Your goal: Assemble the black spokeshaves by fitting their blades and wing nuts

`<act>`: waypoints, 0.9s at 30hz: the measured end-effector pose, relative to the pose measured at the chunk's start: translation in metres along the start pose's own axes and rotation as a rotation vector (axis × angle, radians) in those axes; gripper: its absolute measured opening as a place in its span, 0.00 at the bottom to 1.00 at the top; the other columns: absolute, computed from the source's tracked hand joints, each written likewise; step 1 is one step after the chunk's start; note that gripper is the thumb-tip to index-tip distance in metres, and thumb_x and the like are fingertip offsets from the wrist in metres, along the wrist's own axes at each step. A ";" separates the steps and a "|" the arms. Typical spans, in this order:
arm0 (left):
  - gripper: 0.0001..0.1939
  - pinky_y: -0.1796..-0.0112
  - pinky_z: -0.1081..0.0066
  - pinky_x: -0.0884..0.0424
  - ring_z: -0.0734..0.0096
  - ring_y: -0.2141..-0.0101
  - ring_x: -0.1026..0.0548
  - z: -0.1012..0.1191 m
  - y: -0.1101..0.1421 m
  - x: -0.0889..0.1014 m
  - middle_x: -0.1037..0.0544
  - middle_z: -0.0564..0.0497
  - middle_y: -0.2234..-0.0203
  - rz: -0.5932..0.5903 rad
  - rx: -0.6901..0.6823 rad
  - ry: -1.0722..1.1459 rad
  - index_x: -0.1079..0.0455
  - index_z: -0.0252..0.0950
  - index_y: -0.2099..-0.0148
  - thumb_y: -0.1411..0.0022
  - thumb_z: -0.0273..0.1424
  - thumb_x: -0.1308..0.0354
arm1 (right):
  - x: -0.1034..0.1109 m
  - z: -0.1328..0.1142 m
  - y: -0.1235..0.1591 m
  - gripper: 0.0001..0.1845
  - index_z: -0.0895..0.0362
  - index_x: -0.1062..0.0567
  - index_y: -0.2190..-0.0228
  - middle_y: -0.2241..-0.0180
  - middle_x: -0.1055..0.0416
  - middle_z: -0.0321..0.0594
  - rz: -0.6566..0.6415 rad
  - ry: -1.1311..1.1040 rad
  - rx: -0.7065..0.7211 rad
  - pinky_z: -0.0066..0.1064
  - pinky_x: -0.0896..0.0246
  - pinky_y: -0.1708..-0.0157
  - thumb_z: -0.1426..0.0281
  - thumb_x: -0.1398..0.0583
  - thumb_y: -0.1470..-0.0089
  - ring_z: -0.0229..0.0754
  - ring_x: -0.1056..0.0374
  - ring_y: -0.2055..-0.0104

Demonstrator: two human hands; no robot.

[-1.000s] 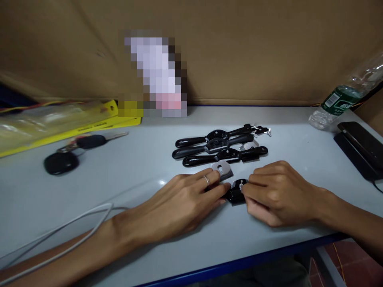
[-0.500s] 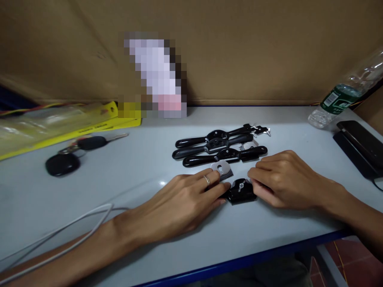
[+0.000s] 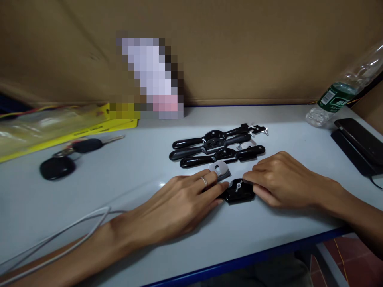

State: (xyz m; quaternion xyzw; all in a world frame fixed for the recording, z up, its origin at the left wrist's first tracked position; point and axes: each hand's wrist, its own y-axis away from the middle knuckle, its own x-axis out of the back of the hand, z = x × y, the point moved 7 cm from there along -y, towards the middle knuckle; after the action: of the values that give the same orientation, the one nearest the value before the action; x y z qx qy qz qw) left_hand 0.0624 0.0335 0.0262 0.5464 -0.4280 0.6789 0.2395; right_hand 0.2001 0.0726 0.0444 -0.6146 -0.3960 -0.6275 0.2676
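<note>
A black spokeshave [image 3: 239,193] lies low on the table with a silver wing screw on its middle. My left hand [image 3: 185,195], wearing a ring, is closed round its left handle, which the fingers hide. My right hand [image 3: 283,181] is closed at the opposite end, covering that handle, with the index fingertip near the body's upper right edge. Just above the left fingertips rests a loose silver blade [image 3: 220,168]. Beyond it lie three spokeshave bodies, the nearest black one [image 3: 224,154] among them. Another silver blade [image 3: 247,145] is partly hidden between them.
Small black clamp parts with silver screws [image 3: 259,129] sit at the back. Keys with a black fob [image 3: 58,166] and yellow packaging [image 3: 89,137] lie left. At right are a tilted bottle [image 3: 335,97] and a black phone [image 3: 359,139]. A white cable [image 3: 89,221] crosses my left forearm.
My right fingertips have shifted slightly left, onto the upper right edge of the spokeshave's body. The left hand keeps its grip. The whole view has moved a little.
</note>
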 end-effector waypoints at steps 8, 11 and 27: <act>0.14 0.72 0.69 0.29 0.66 0.69 0.24 0.000 0.001 -0.002 0.24 0.46 0.62 -0.015 -0.001 0.023 0.31 0.32 0.46 0.24 0.28 0.57 | 0.004 -0.008 0.002 0.09 0.58 0.25 0.75 0.78 0.27 0.40 0.030 0.081 0.045 0.35 0.65 0.75 0.75 0.43 0.46 0.37 0.43 0.77; 0.14 0.72 0.69 0.29 0.67 0.69 0.25 0.000 0.001 -0.001 0.24 0.46 0.62 -0.008 0.001 0.025 0.31 0.31 0.46 0.24 0.28 0.57 | 0.002 -0.010 0.003 0.08 0.58 0.24 0.75 0.77 0.26 0.39 0.007 0.099 0.052 0.35 0.65 0.75 0.75 0.42 0.47 0.37 0.42 0.77; 0.15 0.72 0.69 0.28 0.66 0.68 0.24 0.000 0.001 -0.001 0.24 0.46 0.63 -0.020 0.010 0.032 0.31 0.31 0.46 0.24 0.28 0.56 | 0.004 -0.014 0.004 0.08 0.57 0.24 0.75 0.79 0.29 0.38 0.064 0.125 0.107 0.34 0.65 0.75 0.76 0.43 0.48 0.37 0.44 0.77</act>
State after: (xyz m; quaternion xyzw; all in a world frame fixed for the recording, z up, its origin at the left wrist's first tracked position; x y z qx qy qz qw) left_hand 0.0619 0.0327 0.0254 0.5409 -0.4152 0.6874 0.2501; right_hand 0.1952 0.0598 0.0497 -0.5715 -0.3916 -0.6337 0.3443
